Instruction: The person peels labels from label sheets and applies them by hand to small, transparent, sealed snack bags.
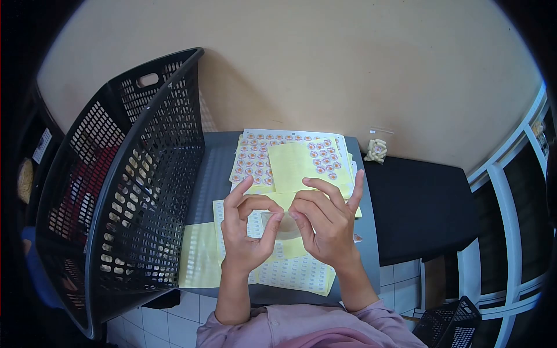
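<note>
My left hand (249,229) and my right hand (328,223) are raised over the table, close together, thumbs pinched against fingers. Between them hangs a small see-through plastic bag (285,231), its top edge at my fingertips. My right little finger points up. Beneath lie yellow-backed sheets of small printed text labels (296,274). Further back are sticker sheets with round red-and-orange designs (253,155), partly covered by a yellow sheet with several stickers (290,165). What is inside the bag, if anything, I cannot make out.
A large black plastic basket (148,139) stands at the table's left. By the wall at the right, a packed clear bag of pale pieces (376,151) rests near a black surface (418,209). A smaller black basket (449,325) sits on the floor at lower right.
</note>
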Demonstrator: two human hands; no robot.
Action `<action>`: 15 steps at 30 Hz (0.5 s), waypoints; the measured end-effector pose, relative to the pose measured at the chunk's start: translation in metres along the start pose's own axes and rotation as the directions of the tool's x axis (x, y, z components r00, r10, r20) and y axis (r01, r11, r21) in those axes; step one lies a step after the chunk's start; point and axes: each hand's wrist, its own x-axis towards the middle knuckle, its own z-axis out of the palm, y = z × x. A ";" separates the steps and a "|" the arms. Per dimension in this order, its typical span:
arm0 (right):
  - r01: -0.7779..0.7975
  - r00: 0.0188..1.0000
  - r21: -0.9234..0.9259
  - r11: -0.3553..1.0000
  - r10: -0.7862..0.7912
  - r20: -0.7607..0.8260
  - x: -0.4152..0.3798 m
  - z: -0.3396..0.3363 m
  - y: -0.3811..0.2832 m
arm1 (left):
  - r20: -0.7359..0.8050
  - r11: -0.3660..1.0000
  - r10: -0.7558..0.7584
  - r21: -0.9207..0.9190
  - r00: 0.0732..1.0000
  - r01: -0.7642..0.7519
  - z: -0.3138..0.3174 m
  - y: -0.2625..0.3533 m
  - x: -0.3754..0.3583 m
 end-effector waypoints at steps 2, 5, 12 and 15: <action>0.000 1.000 -0.015 1.000 0.000 -0.002 -0.002 0.001 0.001 | 0.017 1.000 0.001 0.028 1.000 -0.001 0.002 0.000 -0.001; 0.002 1.000 -0.042 0.999 -0.002 -0.001 -0.003 0.001 0.003 | -0.029 0.991 -0.084 -0.109 0.996 0.080 0.007 0.004 0.000; -0.015 1.000 -0.013 1.000 0.015 0.010 -0.011 0.007 0.005 | 0.028 0.993 -0.100 -0.054 0.995 0.101 0.007 -0.003 -0.005; -0.033 0.999 0.011 0.999 0.033 0.008 -0.019 0.012 0.006 | 0.034 0.985 -0.150 -0.076 0.988 0.152 0.006 -0.005 -0.011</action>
